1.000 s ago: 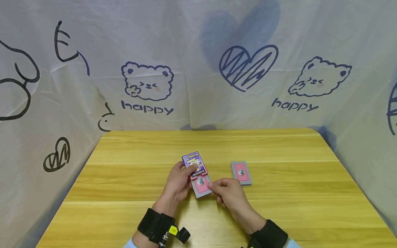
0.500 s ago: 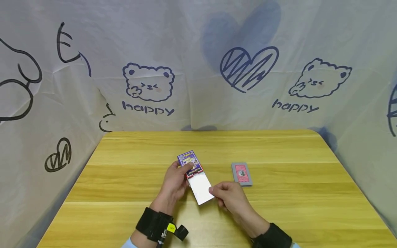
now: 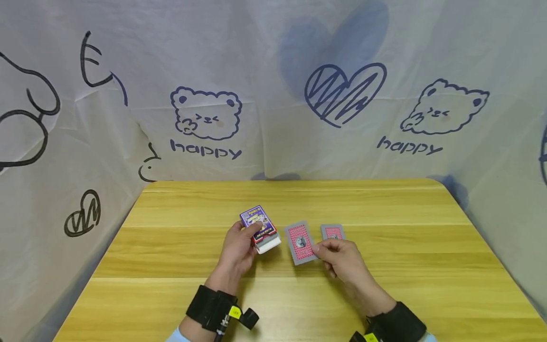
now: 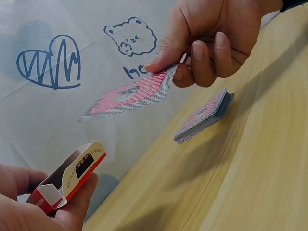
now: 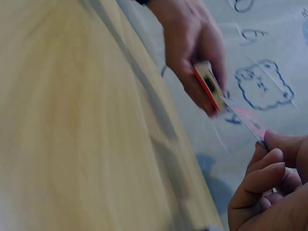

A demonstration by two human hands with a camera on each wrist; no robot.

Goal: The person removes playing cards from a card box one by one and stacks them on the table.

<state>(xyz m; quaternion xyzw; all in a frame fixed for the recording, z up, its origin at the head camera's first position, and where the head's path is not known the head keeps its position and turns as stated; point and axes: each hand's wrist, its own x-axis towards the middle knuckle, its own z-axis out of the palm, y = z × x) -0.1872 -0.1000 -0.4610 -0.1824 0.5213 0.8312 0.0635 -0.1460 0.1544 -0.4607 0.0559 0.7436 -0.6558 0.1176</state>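
Observation:
My left hand (image 3: 237, 249) holds a small purple playing card box (image 3: 253, 214), thumb on its printed face. White flaps (image 4: 49, 193) stand out at its open end, and the left wrist view shows its red edge and cream side. To the right, my right hand (image 3: 344, 260) pinches a playing card (image 3: 299, 241) by its edge between thumb and forefinger. Its red patterned back, grey border and round central picture face up. The card is in the air, apart from the box. A deck of matching cards (image 4: 204, 115) lies on the table beyond my right hand, partly hidden by it in the head view.
The wooden table (image 3: 171, 251) has a light yellow grain. White cloth (image 3: 273, 118) with drawn bears, hearts and lettering hangs behind it and at both sides. Black straps (image 3: 209, 306) with cameras are on both wrists.
The playing card has come out of the box and moved right with my right hand. A blank white face showed at the box mouth half a second ago. The box has shifted slightly left.

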